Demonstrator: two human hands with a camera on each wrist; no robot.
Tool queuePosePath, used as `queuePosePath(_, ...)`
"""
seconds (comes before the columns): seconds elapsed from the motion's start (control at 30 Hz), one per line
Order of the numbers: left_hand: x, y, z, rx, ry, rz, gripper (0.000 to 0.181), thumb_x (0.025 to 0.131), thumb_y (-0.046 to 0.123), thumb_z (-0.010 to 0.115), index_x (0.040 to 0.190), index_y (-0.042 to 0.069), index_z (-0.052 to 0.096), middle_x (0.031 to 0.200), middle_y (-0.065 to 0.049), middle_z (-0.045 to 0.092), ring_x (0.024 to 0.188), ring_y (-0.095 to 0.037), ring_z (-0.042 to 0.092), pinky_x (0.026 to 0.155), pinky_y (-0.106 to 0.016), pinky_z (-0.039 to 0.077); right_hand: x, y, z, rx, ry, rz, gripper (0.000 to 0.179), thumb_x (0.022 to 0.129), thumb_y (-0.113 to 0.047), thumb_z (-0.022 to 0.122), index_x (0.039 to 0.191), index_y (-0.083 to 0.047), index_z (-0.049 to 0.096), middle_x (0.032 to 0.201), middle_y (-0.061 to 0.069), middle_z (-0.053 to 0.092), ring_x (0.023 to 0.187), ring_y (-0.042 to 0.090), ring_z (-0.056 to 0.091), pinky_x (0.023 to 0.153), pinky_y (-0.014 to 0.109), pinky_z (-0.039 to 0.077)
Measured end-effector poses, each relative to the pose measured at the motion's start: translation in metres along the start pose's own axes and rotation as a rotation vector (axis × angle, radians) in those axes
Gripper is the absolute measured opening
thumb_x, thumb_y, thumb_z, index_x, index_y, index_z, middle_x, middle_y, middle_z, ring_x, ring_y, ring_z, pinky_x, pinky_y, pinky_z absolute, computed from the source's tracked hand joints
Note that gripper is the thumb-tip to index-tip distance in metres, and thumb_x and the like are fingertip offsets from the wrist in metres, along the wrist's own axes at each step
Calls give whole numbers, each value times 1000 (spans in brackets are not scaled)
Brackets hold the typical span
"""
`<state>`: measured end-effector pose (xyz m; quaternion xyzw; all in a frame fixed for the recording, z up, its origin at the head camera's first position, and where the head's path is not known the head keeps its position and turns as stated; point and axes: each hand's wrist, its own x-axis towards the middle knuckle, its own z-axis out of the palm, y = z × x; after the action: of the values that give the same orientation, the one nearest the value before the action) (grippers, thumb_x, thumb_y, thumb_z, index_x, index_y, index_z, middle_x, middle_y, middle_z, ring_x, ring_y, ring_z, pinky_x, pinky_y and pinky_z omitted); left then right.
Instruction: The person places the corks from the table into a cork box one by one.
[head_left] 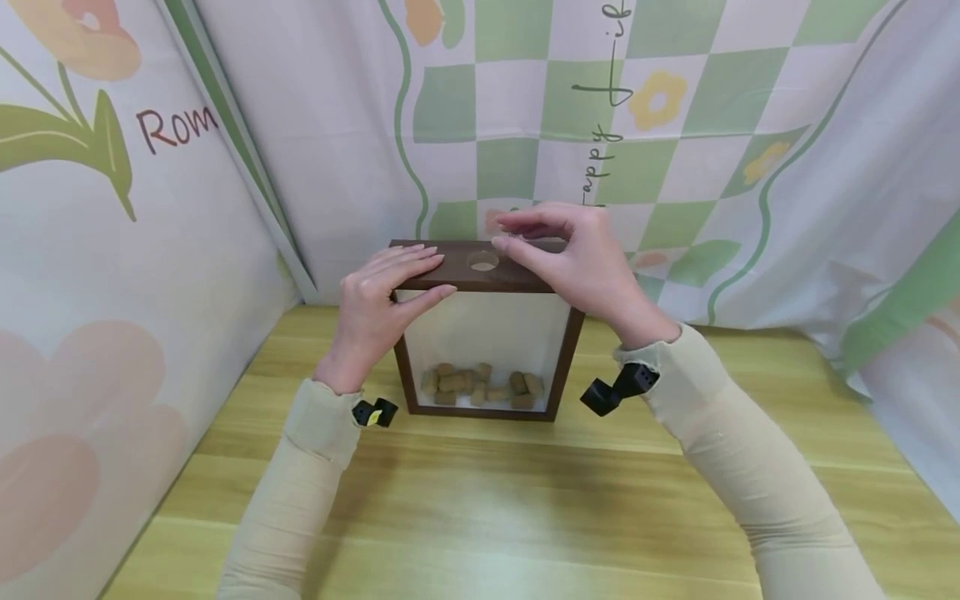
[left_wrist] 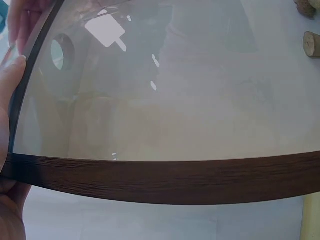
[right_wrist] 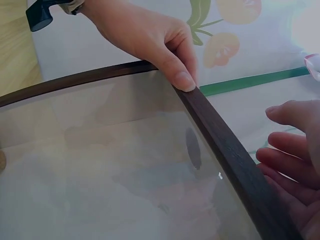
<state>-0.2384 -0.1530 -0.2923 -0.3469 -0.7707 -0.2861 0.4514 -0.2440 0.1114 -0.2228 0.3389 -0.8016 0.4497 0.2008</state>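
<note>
A dark-brown shadow box frame [head_left: 567, 362] with a clear front stands upright on the table. A round hole [head_left: 483, 262] opens in its top edge. Several wine corks [head_left: 453, 383] lie at the bottom inside; one cork [left_wrist: 312, 44] shows at the right of the left wrist view. My left hand [head_left: 382, 292] grips the frame's top left corner, fingers over the top and thumb at the front. My right hand [head_left: 581, 258] is over the top right part, beside the hole. Its thumb and fingers [right_wrist: 285, 150] stand apart in the right wrist view, with nothing visible between them.
The wood-grain table [head_left: 480, 500] extends in front of and beside the frame. Behind it hangs a green-and-white checked curtain [head_left: 510, 100], close to the frame's back. A printed white cloth [head_left: 150, 292] borders the left side. Each wrist carries a small black camera [head_left: 618, 389].
</note>
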Motion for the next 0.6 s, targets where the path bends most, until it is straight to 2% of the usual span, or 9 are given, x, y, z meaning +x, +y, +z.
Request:
queuePosePath(0.23, 1, 0, 2, -10, 16, 5, 42, 80, 25, 90, 116, 6, 78, 116, -9, 74, 112, -24, 68, 108, -38, 47, -13, 5, -24, 34, 115, 92, 27, 94, -24, 78, 117, -9, 77, 113, 3, 75, 102, 11, 69, 95, 28, 54)
queuePosePath(0.4, 1, 1, 3, -22, 22, 3, 42, 80, 24, 90, 116, 6, 78, 116, -9, 74, 112, -25, 69, 108, -37, 47, -26, 17, -48, 66, 221, 143, 28, 93, -20, 79, 117, -5, 77, 109, 2, 76, 96, 11, 71, 85, 20, 56)
queuePosePath(0.6, 1, 0, 1, -9, 5, -1, 41, 82, 27, 89, 116, 7, 79, 116, -8, 74, 114, -23, 68, 108, -34, 46, -43, 37, -76, 77, 293, 217, 32, 93, -20, 79, 121, -4, 76, 109, -3, 76, 96, 10, 71, 80, 15, 54)
